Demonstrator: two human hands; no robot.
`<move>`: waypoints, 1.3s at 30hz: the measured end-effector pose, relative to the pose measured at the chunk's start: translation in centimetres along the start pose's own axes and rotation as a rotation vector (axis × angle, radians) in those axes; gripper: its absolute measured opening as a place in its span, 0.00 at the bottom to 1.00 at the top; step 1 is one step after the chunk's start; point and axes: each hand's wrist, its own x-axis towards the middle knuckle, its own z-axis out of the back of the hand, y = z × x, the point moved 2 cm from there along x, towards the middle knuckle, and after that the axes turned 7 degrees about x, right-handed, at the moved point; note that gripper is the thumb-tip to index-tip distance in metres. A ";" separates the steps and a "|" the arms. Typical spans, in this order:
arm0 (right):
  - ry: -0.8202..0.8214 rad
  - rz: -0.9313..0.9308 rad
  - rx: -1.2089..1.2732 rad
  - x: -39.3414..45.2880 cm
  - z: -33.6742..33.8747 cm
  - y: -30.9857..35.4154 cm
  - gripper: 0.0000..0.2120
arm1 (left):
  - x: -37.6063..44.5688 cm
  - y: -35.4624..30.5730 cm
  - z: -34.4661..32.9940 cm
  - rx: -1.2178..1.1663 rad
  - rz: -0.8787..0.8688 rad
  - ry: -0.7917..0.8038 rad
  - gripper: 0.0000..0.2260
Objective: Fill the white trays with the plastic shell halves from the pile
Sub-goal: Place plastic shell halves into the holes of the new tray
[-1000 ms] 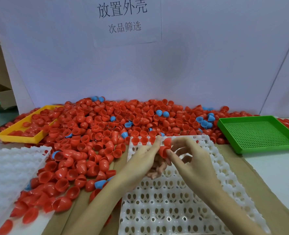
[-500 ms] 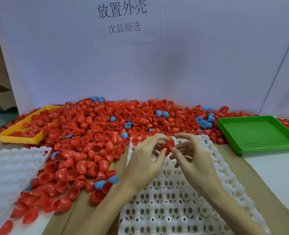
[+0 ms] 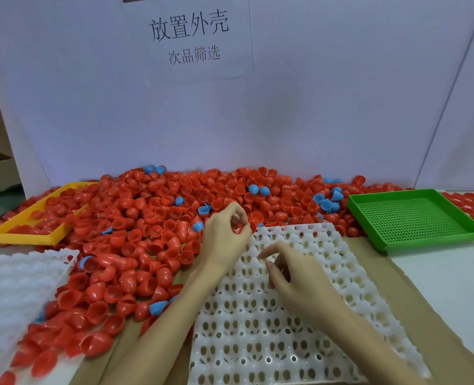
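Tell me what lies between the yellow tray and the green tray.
In the head view, the pile of red and blue shell halves fills the stretch between the yellow tray and the green tray.

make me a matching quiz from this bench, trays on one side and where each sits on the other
Things:
1. green tray
2. yellow tray
3. white tray with oval holes
4. red shell pile

Places:
a. under both hands, centre
b. far right, nothing in it
c. far left, red shells inside
d. spread along the back wall, a few blue shells mixed in

Pairs: 1-b, 2-c, 3-a, 4-d
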 end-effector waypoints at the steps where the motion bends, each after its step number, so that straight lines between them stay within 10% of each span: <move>1: 0.004 0.001 0.000 0.0 0.0 0.0 0.09 | 0.5 -0.1 -0.4 0.014 0.009 0.002 0.07; 24: 0.042 0.048 -0.067 0.1 -0.1 -0.2 0.10 | 2.6 2.0 -2.1 0.326 -0.145 0.096 0.11; 39: 0.059 0.032 -0.084 -0.1 -0.1 0.0 0.10 | 9.1 5.3 -2.3 0.686 -0.176 0.582 0.20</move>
